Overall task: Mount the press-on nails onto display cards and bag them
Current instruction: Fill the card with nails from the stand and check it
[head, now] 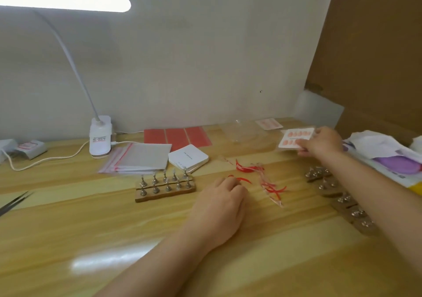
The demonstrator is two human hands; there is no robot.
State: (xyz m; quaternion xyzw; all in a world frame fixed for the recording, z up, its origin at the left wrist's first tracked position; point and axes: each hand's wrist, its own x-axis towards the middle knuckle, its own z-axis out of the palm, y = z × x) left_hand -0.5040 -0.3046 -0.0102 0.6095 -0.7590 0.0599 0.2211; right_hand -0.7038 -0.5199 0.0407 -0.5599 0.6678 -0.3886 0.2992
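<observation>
Press-on nails, carded and bagged, sit pinched in the right hand at two o'clock, long axis running nine-to-three, nearest the finished pack at eleven o'clock from it, while the left hand rests loosely curled on peeled red strips.

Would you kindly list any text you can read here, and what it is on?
No text is legible.
Lamp base: red label, too blurred to read.
White card stack: small dark print, too small.
Small box: red marking, blurred.
Bagged nail card in the right hand: no text visible.
</observation>
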